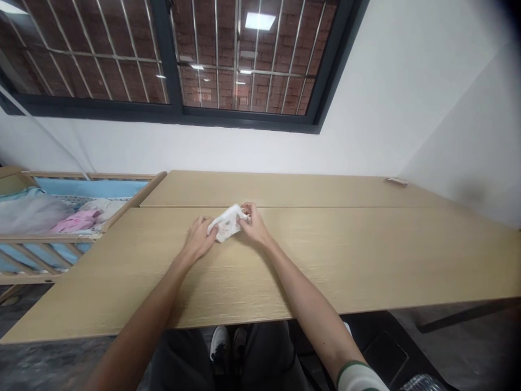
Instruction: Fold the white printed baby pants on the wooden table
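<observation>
Seated person at a pale wood-grain worktop (366, 260), seen from the head. Nearest, beneath the near edge, are dark trousers (183, 358) and a pair of shoes (220, 345); a white sleeve (360, 378) with green trim lies at near right. Both bare forearms reach forward over the worktop. The left hand (199, 237) holds the left end of a small white packet (228, 224), its thumb on top; the right hand (254, 224) pinches the right end between thumb and curled fingers. The packet, tilted with its right end farther away, lies left of the worktop's centre, just nearer than a straight seam. To the left stands a wooden cot (134, 202) with blue lining and pink cloth (77, 221). A small flat object (396, 181), indistinct, lies at far right. Farthest are a white wall (244, 149) and a dark-framed, barred window (176, 81).
</observation>
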### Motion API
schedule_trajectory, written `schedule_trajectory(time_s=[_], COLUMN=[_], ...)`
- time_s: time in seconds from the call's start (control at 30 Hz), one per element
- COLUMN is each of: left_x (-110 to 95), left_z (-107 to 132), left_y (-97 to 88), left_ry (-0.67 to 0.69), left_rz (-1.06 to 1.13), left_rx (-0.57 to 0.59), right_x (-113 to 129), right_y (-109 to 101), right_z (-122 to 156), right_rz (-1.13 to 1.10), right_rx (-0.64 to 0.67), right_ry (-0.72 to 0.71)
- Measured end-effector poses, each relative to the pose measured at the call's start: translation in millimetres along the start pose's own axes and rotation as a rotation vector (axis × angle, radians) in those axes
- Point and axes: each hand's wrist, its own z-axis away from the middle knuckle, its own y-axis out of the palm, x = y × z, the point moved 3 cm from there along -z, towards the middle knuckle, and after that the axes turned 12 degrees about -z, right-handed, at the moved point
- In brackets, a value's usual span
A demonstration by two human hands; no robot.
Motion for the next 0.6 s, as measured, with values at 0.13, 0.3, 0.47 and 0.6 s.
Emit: schedule_trajectory(time_s=[0.13,0.3,0.47,0.6], left_x=[-4.6,-4.5,-1.2,-2.1], left_z=[3.5,11.5,11.9,10.9], left_y=[-9.4,-0.1,5.1,1.0], left_ry=[0.024,-0.018,-0.071,-0.079], left_rz=[0.209,0.175,-0.051,-0.177], left_rx=[0.098,0.263,0.238,0.232], right_x=[-0.1,-16.4,-32.0,-39.2], right_y=[3.8,17.2,26.7,29.4], right_z=[-5.1,-2.4,-1.5,-1.9], right_rz=[-0.289,-0.086,0.020,0.055], right_rx=[-0.071,-0.095,-0.049,-0.056], right_ry=[0.131,0.243,0.198,0.198])
